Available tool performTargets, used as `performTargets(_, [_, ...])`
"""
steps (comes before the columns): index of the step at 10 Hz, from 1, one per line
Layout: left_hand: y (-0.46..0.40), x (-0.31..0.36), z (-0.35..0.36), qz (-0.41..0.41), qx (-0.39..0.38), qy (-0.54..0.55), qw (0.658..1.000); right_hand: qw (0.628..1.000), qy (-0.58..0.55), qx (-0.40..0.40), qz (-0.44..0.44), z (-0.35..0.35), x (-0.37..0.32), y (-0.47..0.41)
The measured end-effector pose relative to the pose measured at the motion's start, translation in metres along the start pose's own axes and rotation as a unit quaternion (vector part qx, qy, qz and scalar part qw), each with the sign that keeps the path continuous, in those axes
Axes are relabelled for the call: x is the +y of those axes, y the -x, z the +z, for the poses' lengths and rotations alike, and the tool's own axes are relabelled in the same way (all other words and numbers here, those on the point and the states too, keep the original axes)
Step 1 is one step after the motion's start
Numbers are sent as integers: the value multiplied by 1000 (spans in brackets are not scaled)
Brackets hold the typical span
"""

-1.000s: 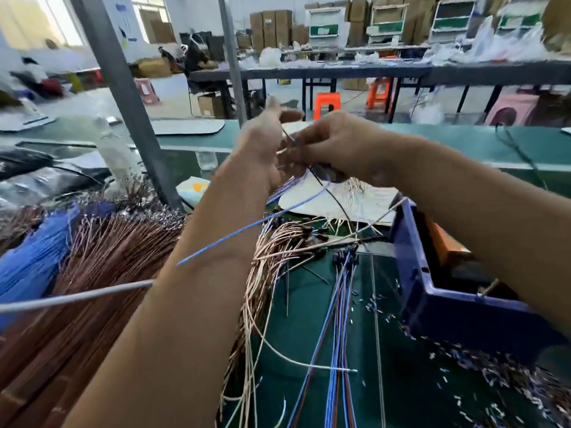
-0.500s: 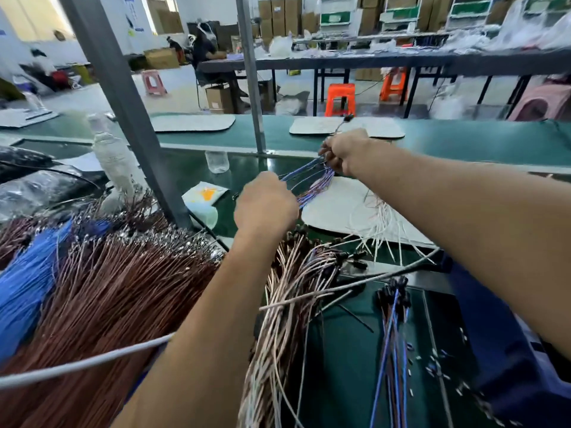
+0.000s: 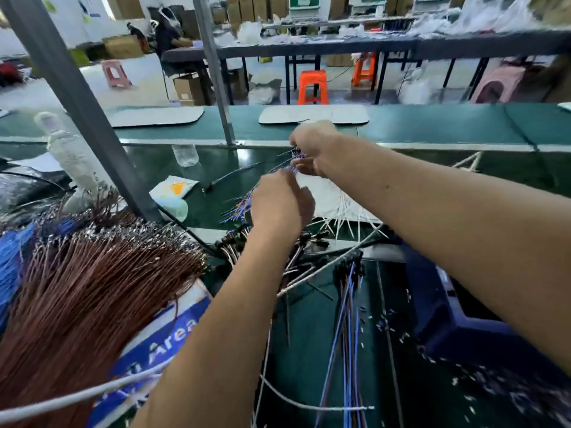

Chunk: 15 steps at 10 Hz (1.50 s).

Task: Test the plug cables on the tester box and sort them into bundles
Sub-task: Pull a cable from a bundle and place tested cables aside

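Observation:
My left hand (image 3: 278, 202) and my right hand (image 3: 312, 146) are stretched out over the far part of the green bench. Both close on a small bundle of blue and purple plug cables (image 3: 244, 205), whose ends fan out to the left of my left hand. My right hand pinches the upper ends of these cables. Below my arms lie loose pink-white cables with black plugs (image 3: 293, 257) and a strand of blue and red cables (image 3: 349, 304). The dark blue tester box (image 3: 438, 304) stands at the right, partly under my right forearm.
A thick pile of brown cables (image 3: 86, 291) and blue ones (image 3: 12, 254) fills the left. A grey frame post (image 3: 80, 103) slants up behind it, with a plastic bottle (image 3: 71, 156) beside. White cable ties (image 3: 343, 211) lie on a white sheet. Small cut bits (image 3: 432, 359) litter the mat.
The view tilted down and closer. My left hand has moved forward up to the blue-purple bundle, close under my right hand, which stays at the far bench.

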<state>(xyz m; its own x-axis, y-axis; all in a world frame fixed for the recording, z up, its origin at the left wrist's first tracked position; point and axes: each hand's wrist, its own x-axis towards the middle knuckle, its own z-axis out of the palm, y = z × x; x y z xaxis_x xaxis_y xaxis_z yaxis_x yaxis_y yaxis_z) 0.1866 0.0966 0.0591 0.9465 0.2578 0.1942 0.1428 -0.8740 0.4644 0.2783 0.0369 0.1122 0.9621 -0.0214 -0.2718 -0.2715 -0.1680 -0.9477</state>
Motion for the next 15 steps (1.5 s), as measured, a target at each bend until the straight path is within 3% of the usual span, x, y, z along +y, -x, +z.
performTargets(1, [48,19,2,41,-110,-45,992,997,-11,14,-75,-20,9,62])
performTargets(2, [98,28,14,71,-179,-71,979,971,97,76,-205,-43,35,128])
performTargets(3, [142,33,25,21,-171,7,985,944,61,94,-309,-61,78,196])
performTargets(4, [168,36,16,3,-166,108,980,929,56,79,-356,-72,130,247])
performTargets(5, [154,23,30,-2,-169,119,978,945,53,51,-318,-84,172,266])
performTargets(6, [148,21,31,-7,-142,-7,990,959,63,80,-263,-94,193,264])
performTargets(7, [142,22,32,-32,-116,-10,993,960,179,69,-202,-98,210,259])
performTargets(8, [139,29,27,-88,-118,113,983,965,218,7,-146,-95,220,261])
performTargets(9, [144,46,20,-167,-186,363,898,994,-69,-66,-55,-90,218,263])
performTargets(10, [152,49,-1,-232,-290,568,734,976,-192,-88,-54,-97,215,261])
performTargets(11, [156,47,-16,-294,-252,757,526,958,-245,-137,-49,-112,211,259])
performTargets(12, [159,54,-20,-282,-179,809,483,951,-233,-192,-63,-125,206,258])
performTargets(13, [159,62,-20,-265,-175,816,482,947,-215,-217,-94,-140,203,255])
performTargets(14, [158,62,-16,-279,-197,804,487,947,-169,-254,-98,-164,202,256])
performTargets(15, [163,58,-10,-299,-234,799,466,943,-44,-297,-142,-197,206,260])
